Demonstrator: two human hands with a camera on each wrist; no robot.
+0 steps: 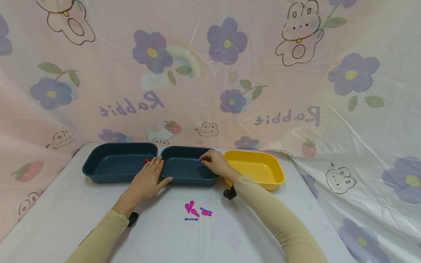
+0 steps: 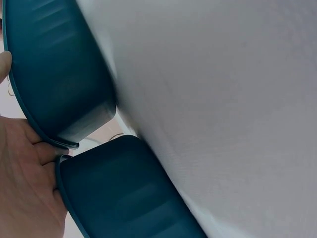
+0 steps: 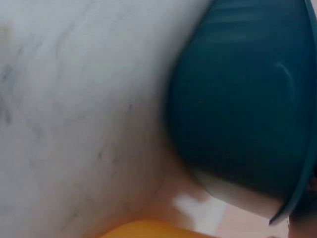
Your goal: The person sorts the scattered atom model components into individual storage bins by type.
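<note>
My left hand [image 1: 148, 179] lies across the neighbouring rims of the left dark teal bin [image 1: 108, 177] and the middle dark teal bin [image 1: 187, 181], its fingers extended. A small red piece [image 1: 146, 160] shows in the left bin beside those fingertips. In the left wrist view, the palm and fingers [image 2: 29, 173] rest against both rims. Reaching over the right part of the middle bin, my right hand [image 1: 217, 163] has its fingertips together on a thin blue stick [image 1: 196, 159]. Another blue stick [image 1: 200, 166] shows just below them, partly hidden by the hand.
A yellow bin [image 1: 256, 168] stands right of the middle one, behind my right forearm. On the white cloth in front lie several pink drop-shaped pieces [image 1: 194, 212] and two purple sticks with knobbed ends [image 1: 191, 219]. A printed curtain [image 1: 197, 91] hangs close behind the bins.
</note>
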